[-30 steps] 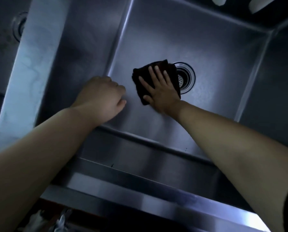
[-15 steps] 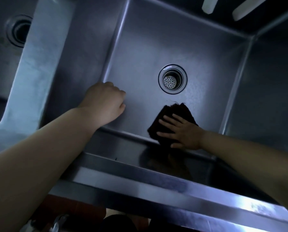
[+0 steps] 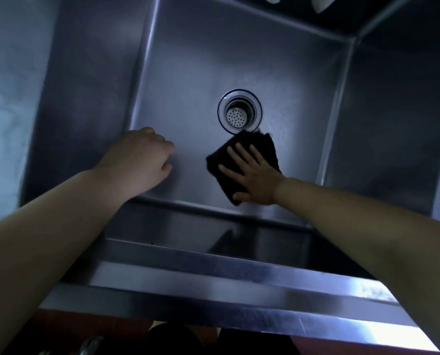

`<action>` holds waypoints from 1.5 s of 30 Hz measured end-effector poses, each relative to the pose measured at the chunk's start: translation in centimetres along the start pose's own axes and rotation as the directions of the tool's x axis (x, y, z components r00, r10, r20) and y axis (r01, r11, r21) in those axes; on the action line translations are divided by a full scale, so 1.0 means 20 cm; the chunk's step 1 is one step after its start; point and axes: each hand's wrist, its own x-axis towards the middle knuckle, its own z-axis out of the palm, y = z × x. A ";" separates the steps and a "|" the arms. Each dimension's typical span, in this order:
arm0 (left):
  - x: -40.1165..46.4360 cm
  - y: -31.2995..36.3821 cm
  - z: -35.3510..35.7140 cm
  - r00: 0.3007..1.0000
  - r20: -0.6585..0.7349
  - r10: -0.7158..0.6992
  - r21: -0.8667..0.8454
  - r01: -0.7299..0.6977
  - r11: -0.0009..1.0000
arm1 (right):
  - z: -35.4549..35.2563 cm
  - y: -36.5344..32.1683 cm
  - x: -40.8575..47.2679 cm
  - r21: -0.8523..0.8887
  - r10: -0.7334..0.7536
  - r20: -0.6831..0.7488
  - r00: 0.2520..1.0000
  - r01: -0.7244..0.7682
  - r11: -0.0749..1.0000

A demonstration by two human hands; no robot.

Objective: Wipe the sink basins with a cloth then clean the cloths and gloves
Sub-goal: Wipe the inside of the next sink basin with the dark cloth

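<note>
Nearest the viewer, the front rim of the steel sink runs across the frame, both forearms reaching over it into the sink basin. On the basin floor, near the front wall, the left hand sits with fingers loosely curled, holding nothing; whether its knuckles touch the steel cannot be told. The hands are apart, the left idle and clear of the work. The right hand lies flat, fingers straight and spread, pressing the dark folded cloth against the floor of the basin. The cloth lies directly under that hand and runs on past the fingertips, its long axis going from the front wall toward the drain. Its far edge lies just beside the near rim of the drain, which sits beyond the right hand and slightly to its left. The right hand is plainly the nearer to the cloth and to the drain. Judgement: wiping of this basin is in progress; the floor around the drain and the far wall appear next in reach, by a forward push. Two pale objects show at the top edge, unidentifiable.
</note>
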 end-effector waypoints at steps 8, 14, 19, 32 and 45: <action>-0.01 0.04 -0.03 0.997 0.034 0.075 0.007 -0.075 0.997 | 0.13 0.17 -0.25 0.034 0.151 0.258 0.954 -0.165 0.986; 0.06 0.09 -0.02 0.965 0.057 0.256 0.097 -0.261 0.960 | -0.03 0.43 0.00 0.146 0.436 0.150 0.888 -0.456 0.878; 0.19 0.13 -0.01 0.969 0.031 0.246 0.088 -0.248 0.965 | -0.11 0.61 0.14 0.289 0.620 0.083 0.780 -0.614 0.735; 0.22 0.31 0.10 0.924 0.162 0.348 0.120 -0.368 0.922 | 0.13 0.01 -0.26 0.205 0.413 0.429 0.803 -0.532 0.822; 0.25 0.31 0.15 0.916 0.195 0.351 0.127 -0.378 0.917 | 0.15 0.28 -0.36 0.176 0.478 0.445 0.757 -0.598 0.782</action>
